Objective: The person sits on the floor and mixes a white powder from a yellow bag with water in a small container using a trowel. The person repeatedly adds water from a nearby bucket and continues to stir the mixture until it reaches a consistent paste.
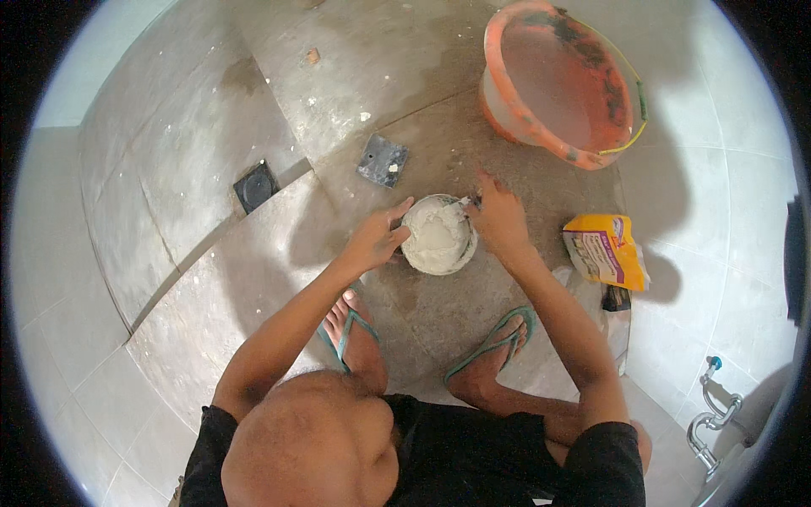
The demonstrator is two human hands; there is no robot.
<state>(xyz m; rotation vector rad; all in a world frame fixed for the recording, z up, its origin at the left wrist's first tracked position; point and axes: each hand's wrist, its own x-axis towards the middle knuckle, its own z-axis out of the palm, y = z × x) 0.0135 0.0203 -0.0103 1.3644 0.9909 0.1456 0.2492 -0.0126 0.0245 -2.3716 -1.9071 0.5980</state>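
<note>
White paste (439,232), thick and uneven, sits in a round bowl (474,242) on the floor (414,313), well in from its right edge. Left hand (378,237): grip closed on the bowl's left rim. Right hand (502,221): grip closed round a paste-smeared tool (462,204). Mixture appears combined, unsmoothed; remaining work indeterminate. Yellow bag (605,251), near floor's right edge: printed lettering on front.

There are two hands (376,239) (504,224), one bowl (437,273), one bucket (509,107), one bag (606,251) (plus two sandals (530,319) (343,345))

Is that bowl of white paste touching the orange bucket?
Apart: the head view shows brown floor between the bowl and the bucket.
</note>
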